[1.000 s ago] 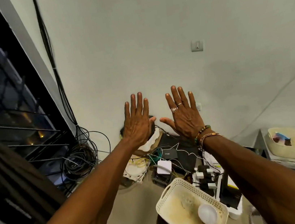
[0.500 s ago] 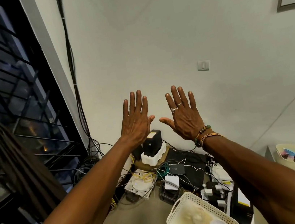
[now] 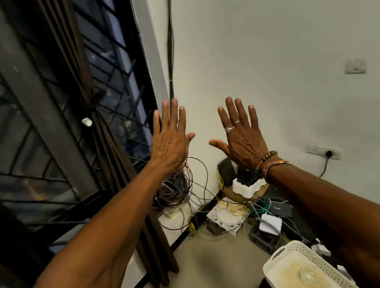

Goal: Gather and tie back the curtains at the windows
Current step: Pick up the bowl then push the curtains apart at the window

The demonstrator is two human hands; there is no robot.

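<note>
Silver rings (image 3: 229, 129) sit on two fingers (image 3: 233, 111) of the right hand (image 3: 242, 139). Its fingers are straight and a little spread, with the thumb out to the left, and it holds nothing. The left hand (image 3: 172, 144) is raised beside it with its fingers straight and close together, and it also holds nothing. Both hands show their backs, with bare wall (image 3: 266, 35) between them. Bracelets (image 3: 269, 159) circle the right wrist.

Left of the left hand, near it but apart, the curtain (image 3: 119, 168) hangs against the window (image 3: 22, 118). Its long axis runs from the top of the view down and slightly right to the floor. It is dark brown and falls in narrow lengthwise folds. A dark tie (image 3: 93, 103) pinches it to a thin waist just above fingertip level, and the folds spread wider below that. A small white tag (image 3: 87, 122) hangs just under the tie.

Dark grille bars cross the window behind the curtain. A black cable (image 3: 169, 37) runs up the wall just right of the frame. Below the left hand lies a coil (image 3: 173, 190) of wires, with a tangle of small devices to its right. A white basket (image 3: 294, 251) is at the near right. On the far right of the wall are a switch (image 3: 356, 66) and, lower down, a socket (image 3: 324, 152).
</note>
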